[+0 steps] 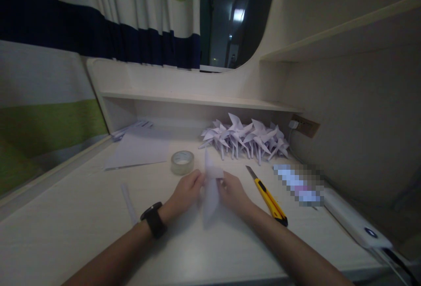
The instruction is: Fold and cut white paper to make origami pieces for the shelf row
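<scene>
Paper (211,202): between the two hands, over the middle of the desk (184,255); directly right of the left fingers and directly left of the right ones.
Long axis: near to far, its point at the far end, its broader near end blurred; a small flap juts right at mid-length. How far it tilts I cannot tell.
Nearer hand: neither; both touch it, at about mid-length.
Left hand (188,188): narrow, thumb and fingers drawn together on the paper's left edge; reaches in from the near left, watch (154,220) on the wrist.
Right hand (234,193): narrow, pinching the paper's right side beside the flap, fingers curled; reaches in from the near right.
Tape (180,169): just beyond the left hand.
Knife (268,198): right of the right hand, blade toward the far left.
Pinwheels (243,136): heaped beyond the right hand.
Strip (129,203): left of the watch.
</scene>
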Tool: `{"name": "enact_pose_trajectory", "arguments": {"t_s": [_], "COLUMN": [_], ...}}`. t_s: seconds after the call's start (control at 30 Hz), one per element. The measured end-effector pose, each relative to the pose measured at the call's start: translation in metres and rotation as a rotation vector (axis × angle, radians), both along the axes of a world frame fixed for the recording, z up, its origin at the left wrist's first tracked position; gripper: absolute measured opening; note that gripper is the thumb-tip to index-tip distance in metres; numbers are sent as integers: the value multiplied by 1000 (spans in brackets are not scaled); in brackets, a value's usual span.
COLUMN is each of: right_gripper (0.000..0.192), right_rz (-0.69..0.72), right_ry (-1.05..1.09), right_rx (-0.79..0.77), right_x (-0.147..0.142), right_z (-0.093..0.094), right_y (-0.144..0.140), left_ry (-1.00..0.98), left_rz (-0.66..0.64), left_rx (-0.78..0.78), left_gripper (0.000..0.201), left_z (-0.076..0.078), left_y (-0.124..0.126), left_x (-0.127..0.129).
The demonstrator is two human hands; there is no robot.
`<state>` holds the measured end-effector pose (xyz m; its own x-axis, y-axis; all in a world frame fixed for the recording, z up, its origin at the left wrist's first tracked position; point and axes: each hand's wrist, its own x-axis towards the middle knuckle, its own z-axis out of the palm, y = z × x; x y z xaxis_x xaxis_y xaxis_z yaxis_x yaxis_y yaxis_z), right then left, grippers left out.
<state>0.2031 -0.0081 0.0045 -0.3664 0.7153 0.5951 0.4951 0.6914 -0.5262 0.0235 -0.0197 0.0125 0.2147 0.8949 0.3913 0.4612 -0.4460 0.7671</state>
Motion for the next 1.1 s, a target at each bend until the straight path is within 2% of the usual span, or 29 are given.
{"name": "enact_pose_trajectory", "arguments": {"t_s": [0.17,0.33,0.47,0.57,0.73,0.83,1.1], "right_gripper": [17,10,6,6,6,13,18], "right_rz": [88,102,99,97,138,151,40], "right_ry": [21,35,7,-11,51,59,-26], "right_rx": [-23,-84,-24,-13,-151,-160,-84], "right_x": [1,2,3,4,3,2,1], "right_z": [4,10,14,12,5,3,-1], "right_y": [-1,-4,-7,-7,-6,-5,-2], "left_ry": [28,89,121,141,165,175,215], "left_rz": [27,58,98,116,130,136,149], "left_rx": [47,95,128,140,130,130,109], "left_gripper": [29,27,28,28,26,25,28], "left_z": [-2,-5,-4,-2,1,2,3], "left_y": [-1,-2,-5,-8,-12,-12,-9], "left_x": [1,2,3,3,4,4,4]}}
